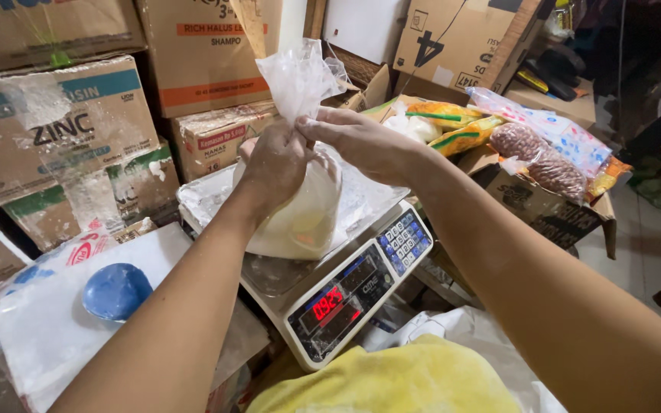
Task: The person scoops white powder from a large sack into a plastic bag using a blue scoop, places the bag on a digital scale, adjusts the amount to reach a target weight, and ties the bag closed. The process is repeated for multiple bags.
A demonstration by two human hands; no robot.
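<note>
A clear plastic bag of white powder (300,222) rests on the metal pan of a digital weighing scale (338,294) with a red lit display. My left hand (273,164) grips the bag's neck from the left. My right hand (357,141) pinches the same neck from the right, just above the filled part. The loose top of the bag (300,76) sticks up above both hands. My forearms cover part of the scale pan.
Stacked cardboard boxes (55,122) dusted with powder stand at the left and back. A blue scoop (116,291) lies on a white sack at the left. An open box (545,199) at the right holds bags of beans and snacks. A yellow cloth (392,378) is near me.
</note>
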